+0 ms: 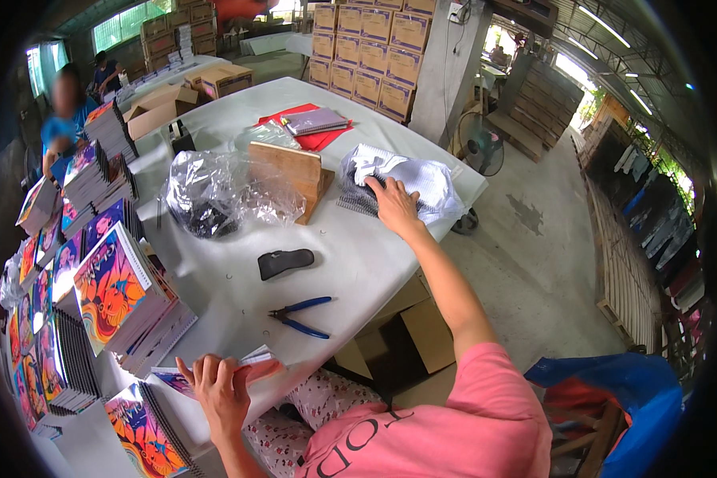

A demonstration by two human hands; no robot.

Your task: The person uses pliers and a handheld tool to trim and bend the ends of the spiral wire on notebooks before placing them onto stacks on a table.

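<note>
Near the table's front edge, my left hand [219,389] is closed on a small notebook [261,365] with a colourful cover, held by its edge between thumb and fingers; the hand hides its middle. My right arm stretches forward, and my right hand [395,205] lies with fingers apart on a crumpled white plastic wrap [422,179]. Dark ribbed rows [358,201], which look like binding wires, show at the wrap's left, by my fingertips. Between my hands lie blue-handled pliers [301,317] and a black, rounded tool [286,263] whose kind I cannot make out.
Stacks of spiral notebooks [119,287] fill the table's left side. Clear plastic [207,191] lies beside a wooden stand [291,175]; a purple notebook [317,121] rests farther back. An open carton [394,338] stands below the table edge. Another person [64,127] is at the far left.
</note>
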